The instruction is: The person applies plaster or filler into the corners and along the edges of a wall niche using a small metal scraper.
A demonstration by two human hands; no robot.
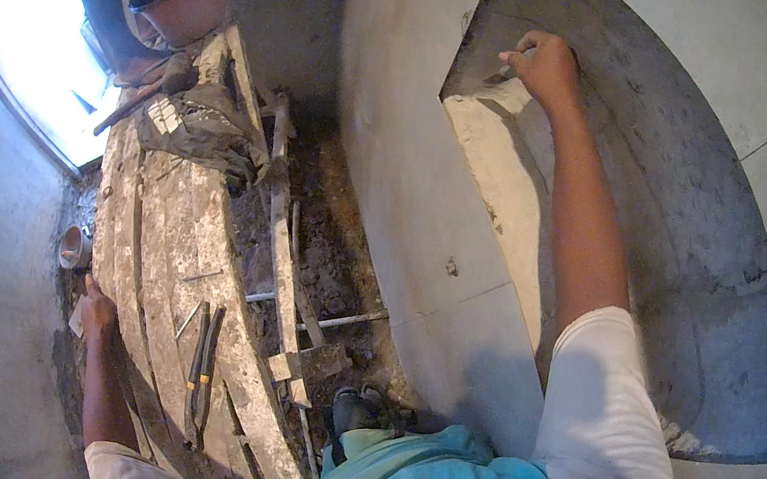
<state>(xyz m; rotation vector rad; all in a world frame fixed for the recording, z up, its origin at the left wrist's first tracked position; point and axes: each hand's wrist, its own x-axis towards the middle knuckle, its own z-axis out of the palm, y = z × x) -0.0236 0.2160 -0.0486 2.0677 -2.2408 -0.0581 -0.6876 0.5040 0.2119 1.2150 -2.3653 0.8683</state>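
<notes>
My right hand [542, 65] is raised at the upper right against a recessed wall panel [657, 184] of bare grey plaster. Its fingers are pinched together near the top of a pale strip [504, 184] along the recess edge. A small dark-edged thing shows under the fingertips, too unclear to name. At the left, my left hand [96, 308] is low beside the plank platform, its fingers closed at a pale flat piece [77, 316] by the wall. Just above that hand is a round cup-like fitting or container [76, 247].
Long worn planks [171, 234] form a platform carrying a long tool with black and yellow handles [201, 371]. Farther back are a crumpled dark cloth [204, 128] and a bucket [184, 8]. Rubble-strewn ground [326, 220] and a wooden ladder-like frame [280, 222] lie between platform and wall.
</notes>
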